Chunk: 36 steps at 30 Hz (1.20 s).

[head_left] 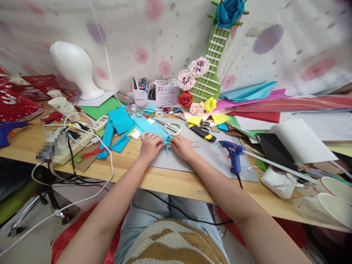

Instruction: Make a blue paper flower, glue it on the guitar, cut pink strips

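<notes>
Both hands meet over the grey cutting mat (pixel 187 163), pinching a small piece of blue crepe paper (pixel 166 140) between them. My left hand (pixel 150 146) grips its left side with bent fingers. From the right, the fingertips of my right hand (pixel 182 147) close on the same paper. A thin wooden stick (pixel 195 141) shows just right of my right hand; whether it joins the paper is hidden. Scissors with white handles (pixel 173 128) lie right behind the hands. A strip of light blue paper (pixel 150 124) runs behind my left hand.
At right lie a blue glue gun (pixel 233 154), a yellow-black cutter (pixel 202 132) and a phone (pixel 275 150). Paper cups (pixel 334 201) stand at the right edge. Power strips (pixel 82 139) with cables sit left. Behind are a green guitar-shaped craft (pixel 210 69) and a white foam head (pixel 74 69).
</notes>
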Available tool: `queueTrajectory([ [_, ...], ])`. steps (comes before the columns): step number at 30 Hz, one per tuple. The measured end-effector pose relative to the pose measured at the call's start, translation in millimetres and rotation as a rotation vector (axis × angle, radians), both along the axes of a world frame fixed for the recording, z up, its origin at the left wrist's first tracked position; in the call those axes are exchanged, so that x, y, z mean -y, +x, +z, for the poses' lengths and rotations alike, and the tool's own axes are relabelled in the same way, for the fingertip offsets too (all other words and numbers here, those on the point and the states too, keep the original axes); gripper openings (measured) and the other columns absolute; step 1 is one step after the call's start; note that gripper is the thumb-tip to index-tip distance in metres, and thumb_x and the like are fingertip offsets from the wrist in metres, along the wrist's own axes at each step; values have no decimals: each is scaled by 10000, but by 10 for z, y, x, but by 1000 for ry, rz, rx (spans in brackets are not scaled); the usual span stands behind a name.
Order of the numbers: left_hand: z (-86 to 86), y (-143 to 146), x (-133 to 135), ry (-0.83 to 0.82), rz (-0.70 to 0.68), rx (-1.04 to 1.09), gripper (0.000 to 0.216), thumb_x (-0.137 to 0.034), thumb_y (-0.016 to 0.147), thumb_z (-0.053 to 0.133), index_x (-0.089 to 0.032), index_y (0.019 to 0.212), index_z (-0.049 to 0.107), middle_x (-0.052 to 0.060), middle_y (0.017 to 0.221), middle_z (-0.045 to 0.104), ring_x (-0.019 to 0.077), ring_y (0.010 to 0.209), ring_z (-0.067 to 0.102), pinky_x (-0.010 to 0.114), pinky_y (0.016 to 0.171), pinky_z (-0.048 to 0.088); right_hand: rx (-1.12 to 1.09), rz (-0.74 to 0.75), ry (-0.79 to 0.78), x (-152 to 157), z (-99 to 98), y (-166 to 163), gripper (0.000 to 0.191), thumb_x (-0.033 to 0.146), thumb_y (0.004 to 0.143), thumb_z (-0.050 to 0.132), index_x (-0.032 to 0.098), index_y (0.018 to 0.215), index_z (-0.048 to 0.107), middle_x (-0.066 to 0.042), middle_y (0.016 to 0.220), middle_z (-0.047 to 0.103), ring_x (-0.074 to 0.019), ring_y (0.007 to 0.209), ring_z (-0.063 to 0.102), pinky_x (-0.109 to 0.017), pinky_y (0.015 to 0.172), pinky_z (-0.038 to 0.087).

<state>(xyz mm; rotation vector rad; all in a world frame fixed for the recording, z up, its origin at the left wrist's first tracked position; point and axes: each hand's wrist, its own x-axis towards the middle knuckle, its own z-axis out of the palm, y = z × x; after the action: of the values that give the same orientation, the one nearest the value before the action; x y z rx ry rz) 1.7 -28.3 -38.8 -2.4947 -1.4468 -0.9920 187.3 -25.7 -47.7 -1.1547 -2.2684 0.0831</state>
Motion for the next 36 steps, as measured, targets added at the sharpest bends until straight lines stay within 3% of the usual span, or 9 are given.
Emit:
queueTrajectory([
  [12,-1,-42,0,19,-40,-46,155,-334,818,576,-240,703,622,-2,754,677,187,839,556,448,943,254,23,9,14,-33,-4,-38,82,199,866,502,179,824,570,-70,824,585,-188,834,533,-307,750,434],
  [17,12,-25,21,16,2,-21,135,-370,735,665,-243,731,620,2,741,669,207,853,550,458,953,262,34,17,49,-45,-28,-26,123,212,879,483,176,810,578,-72,814,597,-184,814,544,-302,741,441],
  [30,14,-8,23,21,-71,-145,106,-194,791,577,-228,694,604,4,718,659,193,841,540,451,961,261,93,18,48,-7,13,-16,67,204,858,521,184,804,554,-63,835,585,-181,819,520,-293,731,434],
  [36,69,15,88,63,-27,-50,24,-241,754,586,-221,759,599,9,790,655,192,861,539,442,975,254,26,19,67,-36,-39,-7,83,165,850,513,178,774,542,-61,802,580,-183,808,521,-294,732,437],
])
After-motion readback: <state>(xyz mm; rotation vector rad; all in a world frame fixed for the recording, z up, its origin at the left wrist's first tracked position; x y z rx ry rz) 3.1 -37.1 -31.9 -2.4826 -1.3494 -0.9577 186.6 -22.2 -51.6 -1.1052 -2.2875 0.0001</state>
